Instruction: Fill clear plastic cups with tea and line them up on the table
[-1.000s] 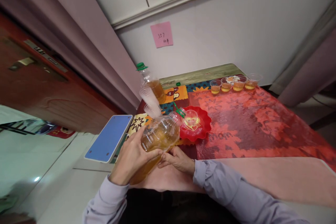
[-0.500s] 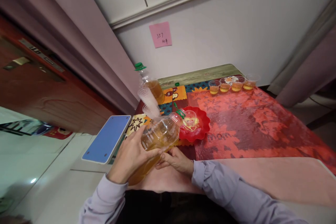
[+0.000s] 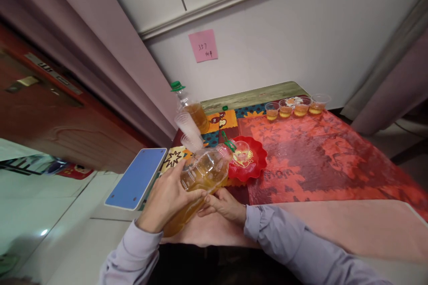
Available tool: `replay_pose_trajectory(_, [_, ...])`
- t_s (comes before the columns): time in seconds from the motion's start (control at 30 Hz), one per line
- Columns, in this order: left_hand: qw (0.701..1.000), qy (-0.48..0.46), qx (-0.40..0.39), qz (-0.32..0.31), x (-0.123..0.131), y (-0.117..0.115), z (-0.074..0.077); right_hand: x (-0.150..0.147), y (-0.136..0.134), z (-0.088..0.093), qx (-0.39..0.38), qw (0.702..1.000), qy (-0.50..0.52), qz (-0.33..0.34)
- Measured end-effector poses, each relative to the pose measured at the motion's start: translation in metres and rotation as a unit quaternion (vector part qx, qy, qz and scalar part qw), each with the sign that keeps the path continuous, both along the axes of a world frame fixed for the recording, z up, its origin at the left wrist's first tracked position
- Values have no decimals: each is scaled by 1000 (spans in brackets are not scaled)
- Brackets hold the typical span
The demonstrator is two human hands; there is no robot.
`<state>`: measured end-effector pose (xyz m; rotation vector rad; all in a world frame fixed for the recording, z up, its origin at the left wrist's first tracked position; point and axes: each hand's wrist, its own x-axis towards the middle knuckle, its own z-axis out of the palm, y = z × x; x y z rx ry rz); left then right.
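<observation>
A large clear plastic bottle (image 3: 209, 169) of amber liquid is tilted with its neck toward the right. My left hand (image 3: 169, 200) wraps round its left side, and my right hand (image 3: 225, 205) grips it from the right and below. The bottle's mouth, with a green ring and strap, is over a clear plastic cup (image 3: 241, 151). That cup stands in a red scalloped plate (image 3: 256, 171) printed with a yellow design. Whether liquid is flowing, I cannot tell. Close behind the bottle lean stacked clear cups (image 3: 189, 129).
Several clear cups (image 3: 301, 107) with some amber liquid stand in a row at the table's far right. A second bottle (image 3: 195, 113), green-capped, stands at the back left near a loose green cap (image 3: 225, 107). A blue stool (image 3: 137, 178) is left of the patterned table (image 3: 307, 160).
The view has shifted very slightly. Both hands keep their hold on the tilted bottle, and its mouth stays over the cup in the red plate.
</observation>
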<state>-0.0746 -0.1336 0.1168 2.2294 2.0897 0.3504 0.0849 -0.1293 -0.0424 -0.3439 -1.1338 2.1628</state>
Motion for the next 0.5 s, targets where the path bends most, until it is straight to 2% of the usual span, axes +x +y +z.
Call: replay_pose_trajectory(0.5, [1000,15,-13,14,6,3,6,2,0,4,-20,1000,3,0])
